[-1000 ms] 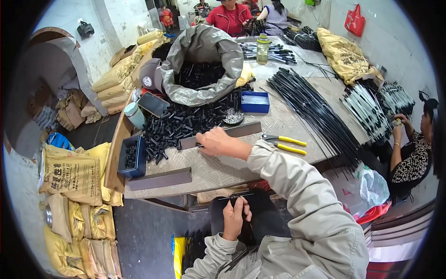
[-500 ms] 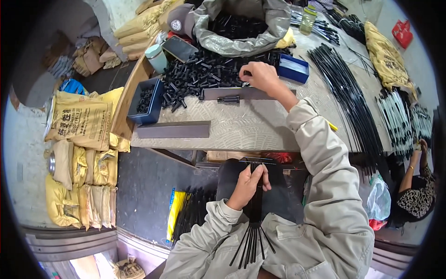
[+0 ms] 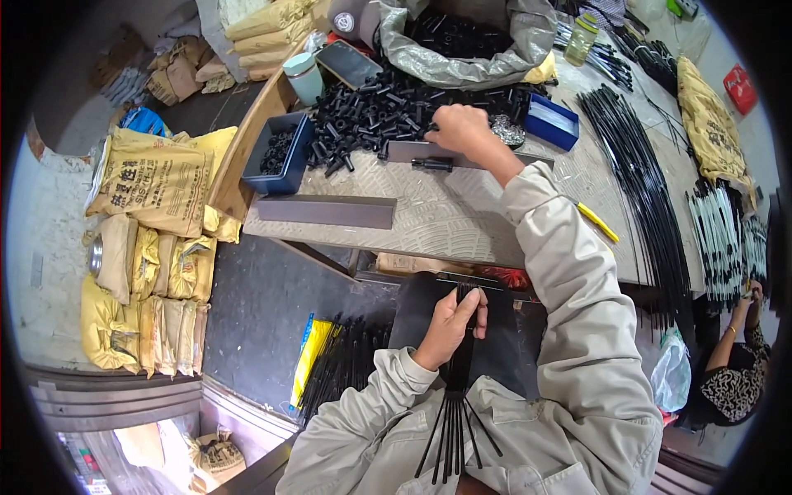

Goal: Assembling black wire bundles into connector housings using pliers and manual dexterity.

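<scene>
My left hand (image 3: 452, 326) is closed around a bundle of thin black rods (image 3: 450, 429) above my lap; the rods' lower ends fan out toward me. My right hand (image 3: 464, 132) reaches over the table to the near edge of a heap of black flanged plastic sleeves (image 3: 363, 111). Its fingers are pinched together; a dark bit shows at the fingertips, too small to name. Just below that hand, a flat metal bar (image 3: 528, 162) stands on the table, with one black sleeve (image 3: 432, 164) lying in front of it.
A blue bin (image 3: 278, 157) of small black rings and a second metal bar (image 3: 326, 211) are at the left. To the right are a blue box (image 3: 552, 122), a yellow-handled tool (image 3: 596, 221) and long black rods (image 3: 639, 181). Another person's arm (image 3: 726, 338) shows far right.
The whole view has shifted, so the table sits farther right. My right hand has moved left along the metal bar toward the heap. My left hand still grips the rods.
</scene>
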Demonstrator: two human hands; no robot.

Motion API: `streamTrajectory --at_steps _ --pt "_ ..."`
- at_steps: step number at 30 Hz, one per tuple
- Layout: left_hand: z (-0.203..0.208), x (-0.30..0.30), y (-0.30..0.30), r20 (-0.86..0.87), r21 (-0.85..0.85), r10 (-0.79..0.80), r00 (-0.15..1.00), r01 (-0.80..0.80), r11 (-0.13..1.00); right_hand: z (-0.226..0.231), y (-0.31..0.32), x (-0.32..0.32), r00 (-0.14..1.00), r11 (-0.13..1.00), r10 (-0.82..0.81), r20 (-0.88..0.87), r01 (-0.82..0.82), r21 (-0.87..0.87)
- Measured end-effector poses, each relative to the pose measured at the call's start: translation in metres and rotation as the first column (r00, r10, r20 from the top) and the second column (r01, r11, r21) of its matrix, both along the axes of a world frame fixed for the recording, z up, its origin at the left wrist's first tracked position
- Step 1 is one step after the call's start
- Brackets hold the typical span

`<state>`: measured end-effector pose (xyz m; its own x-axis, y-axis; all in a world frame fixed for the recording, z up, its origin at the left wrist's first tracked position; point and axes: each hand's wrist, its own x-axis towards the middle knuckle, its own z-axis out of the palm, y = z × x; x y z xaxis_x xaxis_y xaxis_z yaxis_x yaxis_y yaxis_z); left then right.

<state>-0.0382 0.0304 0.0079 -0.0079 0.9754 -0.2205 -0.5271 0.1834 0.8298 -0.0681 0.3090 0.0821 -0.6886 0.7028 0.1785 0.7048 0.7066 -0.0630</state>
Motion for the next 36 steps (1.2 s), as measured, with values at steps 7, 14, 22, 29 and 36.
streamTrajectory --at_steps 7,14,22,29,36 --pt "-0.023 0.000 0.006 -0.116 0.054 -0.017 0.993 0.024 0.998 0.011 -0.038 0.097 0.830 0.880 0.055 -0.554 -0.303 -0.366" --pt "-0.021 0.027 0.027 0.014 -0.004 -0.011 1.000 0.011 1.000 -0.025 -0.119 0.182 0.731 0.698 0.017 -0.682 -0.497 -0.515" --pt "-0.017 0.042 0.025 0.125 0.044 0.089 0.988 -0.096 0.994 -0.040 -0.130 0.194 0.712 0.646 -0.114 -0.693 -0.477 -0.596" --pt "-0.010 0.056 0.024 0.091 0.046 0.087 0.992 -0.091 0.995 -0.052 -0.121 0.205 0.623 0.474 -0.323 -0.713 -0.545 -0.691" --pt "-0.013 0.061 0.020 0.039 0.112 0.109 0.993 -0.113 0.987 -0.051 -0.124 0.202 0.594 0.414 -0.427 -0.682 -0.542 -0.731"
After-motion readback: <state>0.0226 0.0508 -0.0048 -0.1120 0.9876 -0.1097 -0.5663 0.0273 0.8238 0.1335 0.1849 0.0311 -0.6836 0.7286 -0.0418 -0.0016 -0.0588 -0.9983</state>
